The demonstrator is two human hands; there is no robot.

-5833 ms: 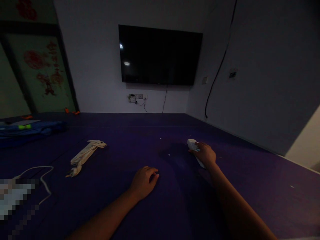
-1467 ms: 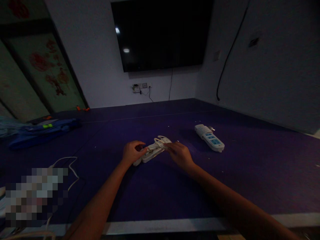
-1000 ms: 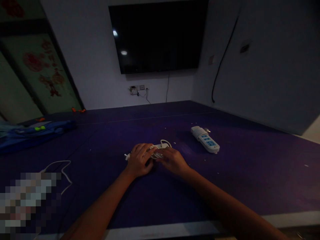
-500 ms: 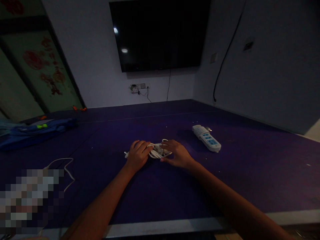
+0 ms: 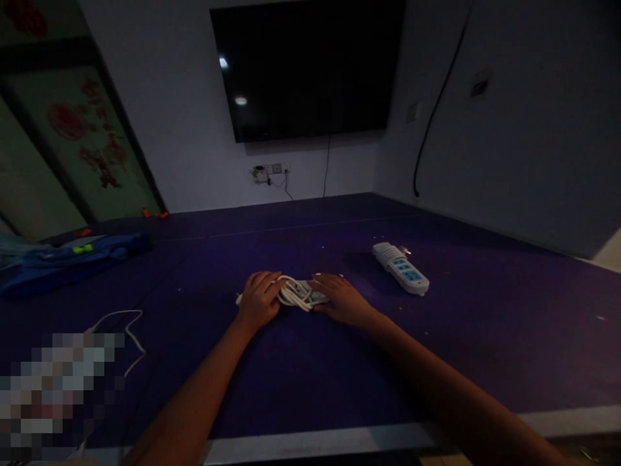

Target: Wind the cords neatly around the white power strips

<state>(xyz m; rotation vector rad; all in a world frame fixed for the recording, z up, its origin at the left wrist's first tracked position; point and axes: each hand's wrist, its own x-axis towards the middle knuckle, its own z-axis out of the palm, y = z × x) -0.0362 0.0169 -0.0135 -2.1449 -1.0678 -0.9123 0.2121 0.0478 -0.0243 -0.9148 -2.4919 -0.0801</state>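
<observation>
Both hands down on the purple mat (image 5: 301,375), one at each end of a white power strip (image 5: 310,292) with its cord (image 5: 292,294) looped over it.

Left hand (image 5: 257,299): fingers curled over the strip's left end and the cord loops there, gripping. Right hand (image 5: 342,299): palm down, fingers spread flat and loose on the right end, pressing more than clasping.

Progress, as I judge it: the cord is gathered onto the strip's body in several turns, but the loops sit slack and uneven (one bulges out just beside the left fingers). So the bundling looks mostly done, the tidying and securing not. A small pale end pokes out left of the left hand, possibly the plug; too dim to be sure.

Orientation: the strip lies flat, long axis running left to right between the hands, its right end tipped slightly away from the person.

A second power strip (image 5: 402,267), cord wrapped at its far end, lies well beyond and right of the right hand. A loose white cable (image 5: 123,323) lies far left of the left hand.
</observation>
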